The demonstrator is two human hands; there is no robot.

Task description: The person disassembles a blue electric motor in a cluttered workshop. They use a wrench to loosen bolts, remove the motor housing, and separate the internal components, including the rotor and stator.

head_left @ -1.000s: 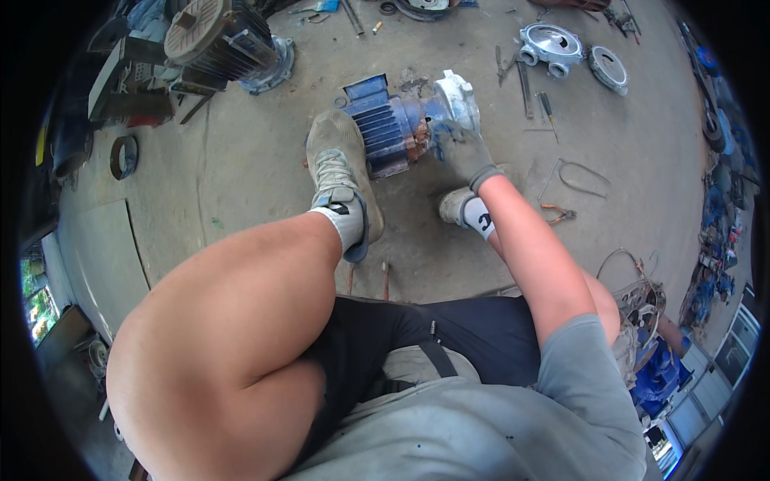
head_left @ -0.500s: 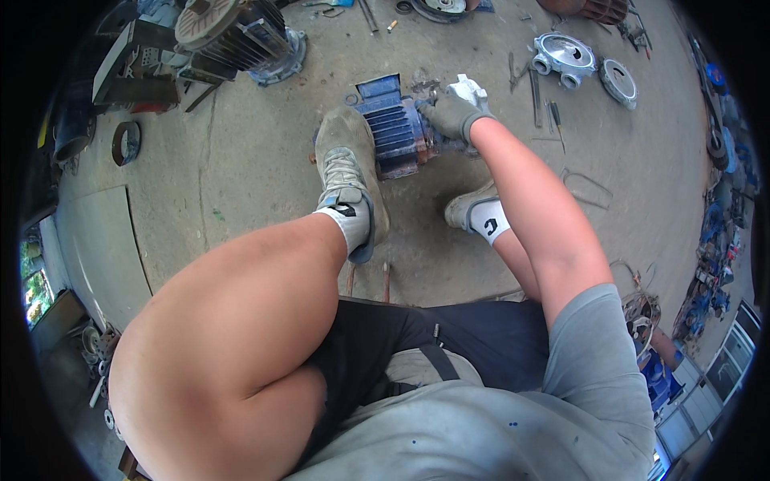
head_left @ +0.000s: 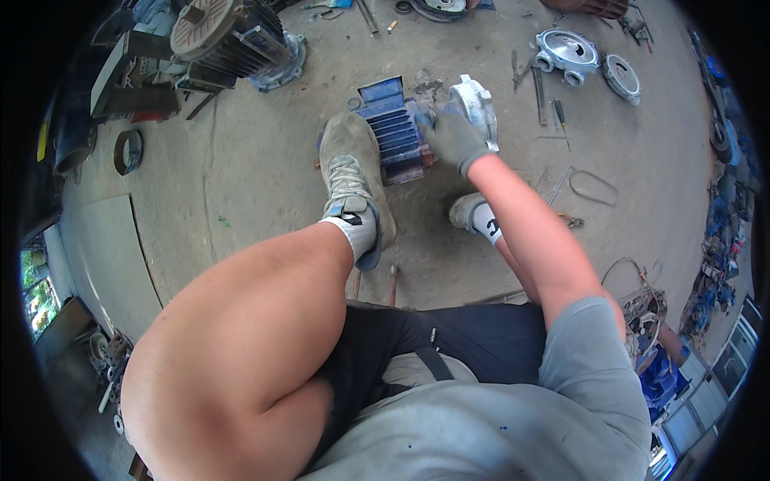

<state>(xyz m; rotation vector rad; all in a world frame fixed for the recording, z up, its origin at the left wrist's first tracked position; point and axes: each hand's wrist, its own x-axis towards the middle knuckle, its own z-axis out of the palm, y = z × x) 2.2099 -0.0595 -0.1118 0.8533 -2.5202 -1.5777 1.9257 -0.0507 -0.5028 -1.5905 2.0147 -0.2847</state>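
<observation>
A blue finned electric motor (head_left: 388, 132) lies on its side on the concrete floor. My left shoe (head_left: 350, 160) presses against its left end. In a grey work glove, my right hand (head_left: 457, 143) reaches to the motor's right end; its fingers are smeared by motion, so what they grip or touch there is hard to make out. A silver cast end cover (head_left: 478, 112) stands on edge just beyond that hand, to the right of the motor and partly hidden by the glove. My left hand is out of the picture.
A larger finned motor (head_left: 241, 48) stands upright at the far left, near a dark ring (head_left: 127, 152). At the far right lie a silver pump housing (head_left: 568, 54), a round cover (head_left: 622, 78), a screwdriver (head_left: 558, 111) and a bent rod (head_left: 595, 189). Metal parts line the right wall.
My right hand has shifted slightly down and toward me at the motor's end. More of the silver end cover now shows, turned upright to the right of the glove.
</observation>
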